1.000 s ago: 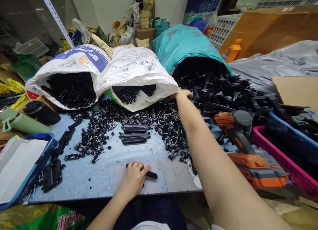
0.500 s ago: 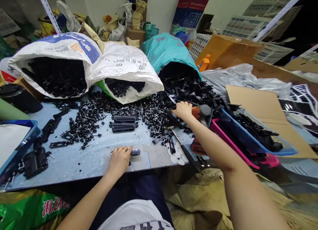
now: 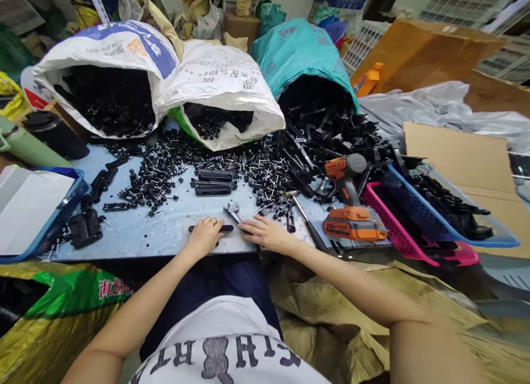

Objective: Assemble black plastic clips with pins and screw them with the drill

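Note:
My left hand (image 3: 203,236) is closed on a slim black part (image 3: 226,228) near the table's front edge. Just right of it, my right hand (image 3: 267,233) has its fingers wrapped over the handle of an adjustable wrench (image 3: 234,210), whose metal jaw points up and left. Behind my hands, several long black parts (image 3: 213,183) lie side by side. Small black pieces with metal pins (image 3: 157,174) are heaped around them. A hammer (image 3: 306,221) rests to the right, beside an orange cordless drill (image 3: 350,199).
Two white sacks (image 3: 226,69) and a teal sack (image 3: 302,52), holding black parts, lie open at the back. Pink (image 3: 401,235) and blue baskets (image 3: 507,241) stand right. Another blue basket (image 3: 68,199), a black-lidded cup (image 3: 53,132) and a green bottle (image 3: 31,145) are left.
My right hand has come back from beside the drill toward the front edge and now has the wrench. My left hand stays at the black part. The view has tilted down.

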`<state>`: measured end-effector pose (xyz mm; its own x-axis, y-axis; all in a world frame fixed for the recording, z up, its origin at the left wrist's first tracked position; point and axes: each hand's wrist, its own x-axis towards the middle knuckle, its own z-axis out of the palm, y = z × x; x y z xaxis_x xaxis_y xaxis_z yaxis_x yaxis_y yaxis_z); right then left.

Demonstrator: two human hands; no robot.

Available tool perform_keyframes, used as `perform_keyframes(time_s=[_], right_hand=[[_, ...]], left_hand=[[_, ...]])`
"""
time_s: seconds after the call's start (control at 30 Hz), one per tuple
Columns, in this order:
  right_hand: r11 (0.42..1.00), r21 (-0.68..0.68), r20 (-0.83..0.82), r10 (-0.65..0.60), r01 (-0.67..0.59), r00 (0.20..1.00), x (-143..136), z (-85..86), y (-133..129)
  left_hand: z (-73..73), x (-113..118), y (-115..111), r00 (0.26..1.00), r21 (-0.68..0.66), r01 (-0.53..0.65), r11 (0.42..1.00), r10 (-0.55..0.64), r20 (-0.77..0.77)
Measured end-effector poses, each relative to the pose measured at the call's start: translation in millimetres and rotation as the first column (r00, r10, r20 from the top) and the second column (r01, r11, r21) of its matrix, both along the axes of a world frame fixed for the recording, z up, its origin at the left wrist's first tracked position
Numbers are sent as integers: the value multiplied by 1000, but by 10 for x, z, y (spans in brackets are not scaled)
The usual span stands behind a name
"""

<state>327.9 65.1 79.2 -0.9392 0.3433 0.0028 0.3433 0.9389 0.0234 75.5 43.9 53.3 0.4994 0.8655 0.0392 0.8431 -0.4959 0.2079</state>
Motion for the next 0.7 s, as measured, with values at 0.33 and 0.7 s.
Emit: perform_keyframes(time_s=[0.33, 0.7], right_hand=[[613, -46, 0, -790, 789, 613, -484, -205, 100], [888, -179, 160, -399, 424, 903, -170, -89, -180]], left_hand=[[-57, 40, -3, 999, 28, 20, 999, -19, -35], [143, -10, 22, 997, -145, 38, 989, -27, 72]])
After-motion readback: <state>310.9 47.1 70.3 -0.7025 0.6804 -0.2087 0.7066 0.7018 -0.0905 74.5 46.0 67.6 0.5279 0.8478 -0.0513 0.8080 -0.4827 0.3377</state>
